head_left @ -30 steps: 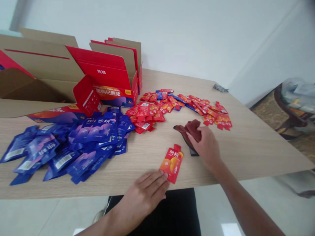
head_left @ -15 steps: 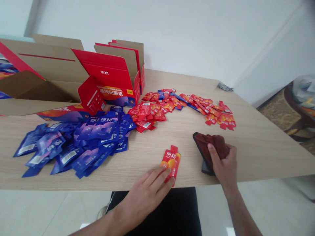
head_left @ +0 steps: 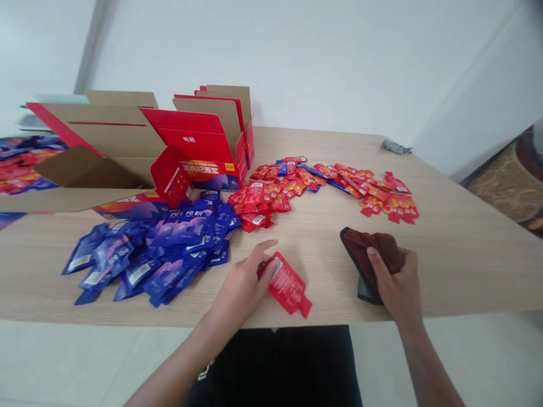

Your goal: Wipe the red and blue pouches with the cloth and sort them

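Near the table's front edge, my left hand pinches one end of a red sachet between thumb and fingers. The sachet's printed back, with small white text, faces up, and its narrow spout end points toward me and to the right. My right hand is closed around a dark brown cloth with a black edge; a grey part shows below it, against the tabletop. Left of my left hand lies a pile of blue sachets. Beyond it is a heap of red sachets.
Open cardboard boxes stand at the back left. A row of red sachets with a few blue ones curves to the right. More sachets lie at the far left. A crumpled grey piece rests near the back right edge.
My left hand has turned the red sachet over, from its fruit-printed front to its text side, with the spout now toward me. My right hand keeps hold of the cloth. The view has shifted slightly.
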A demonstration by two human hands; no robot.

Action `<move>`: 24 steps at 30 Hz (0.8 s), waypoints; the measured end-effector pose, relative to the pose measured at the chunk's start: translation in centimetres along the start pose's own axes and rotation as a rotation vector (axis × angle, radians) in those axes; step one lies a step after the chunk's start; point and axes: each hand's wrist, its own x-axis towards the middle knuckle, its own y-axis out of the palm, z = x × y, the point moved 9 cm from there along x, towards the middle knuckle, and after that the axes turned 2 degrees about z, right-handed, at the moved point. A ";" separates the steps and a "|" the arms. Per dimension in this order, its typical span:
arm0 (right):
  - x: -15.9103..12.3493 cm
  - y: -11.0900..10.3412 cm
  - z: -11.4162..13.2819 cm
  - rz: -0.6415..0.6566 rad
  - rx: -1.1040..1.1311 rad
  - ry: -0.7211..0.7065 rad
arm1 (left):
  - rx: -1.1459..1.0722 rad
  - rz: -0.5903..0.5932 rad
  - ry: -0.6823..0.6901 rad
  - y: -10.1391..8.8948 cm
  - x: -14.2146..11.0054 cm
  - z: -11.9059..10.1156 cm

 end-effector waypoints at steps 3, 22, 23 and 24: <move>0.1 0.0 -0.1 0.009 -0.013 0.002 | 0.152 0.112 -0.018 1.8 2.3 1.1; 0.0 0.4 -0.1 0.055 0.048 -0.002 | 0.665 0.240 0.437 9.7 -6.6 -4.5; 0.0 0.4 -0.1 0.058 0.044 -0.003 | 0.675 0.242 0.450 9.5 -6.6 -4.4; 0.1 0.4 -0.1 0.061 0.039 -0.003 | 0.683 0.240 0.470 9.2 -6.8 -4.4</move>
